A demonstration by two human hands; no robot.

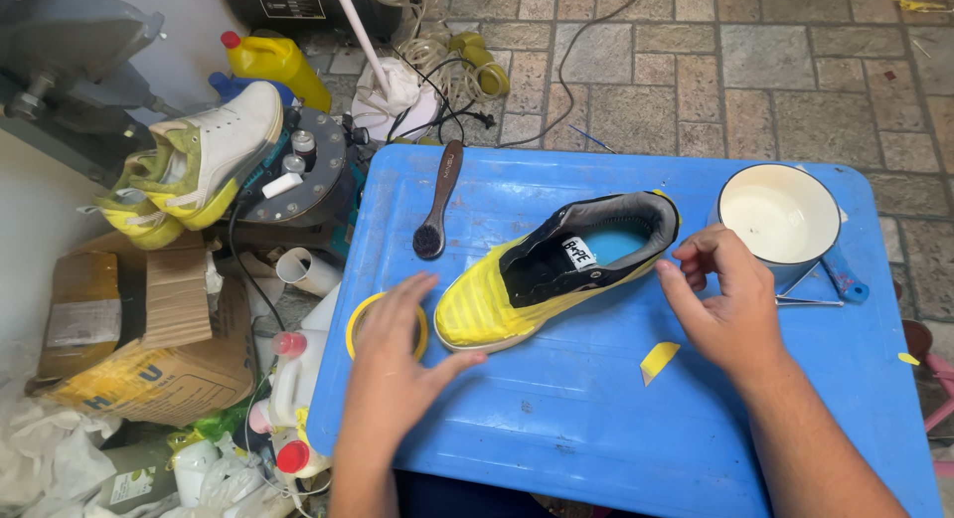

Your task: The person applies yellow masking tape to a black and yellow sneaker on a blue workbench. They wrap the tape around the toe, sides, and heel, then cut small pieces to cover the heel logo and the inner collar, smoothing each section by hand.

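A sneaker point(556, 269) wrapped in yellow masking tape lies on its sole on the blue plastic table point(596, 419), toe toward me at the left. My left hand point(397, 349) rests open on a yellow tape roll point(360, 314), its thumb touching the sneaker's toe. Over by the heel hovers my right hand point(720, 294), fingers curled and apart, holding nothing. A small scrap of yellow tape point(658, 359) lies on the table between my hands.
A dark brush point(437, 200) lies at the table's back left. A white bowl point(778, 218) stands at the back right beside a blue-handled tool point(843, 274). Left of the table are a white and yellow shoe point(214, 150), cardboard boxes point(149, 329) and bottles point(288, 379).
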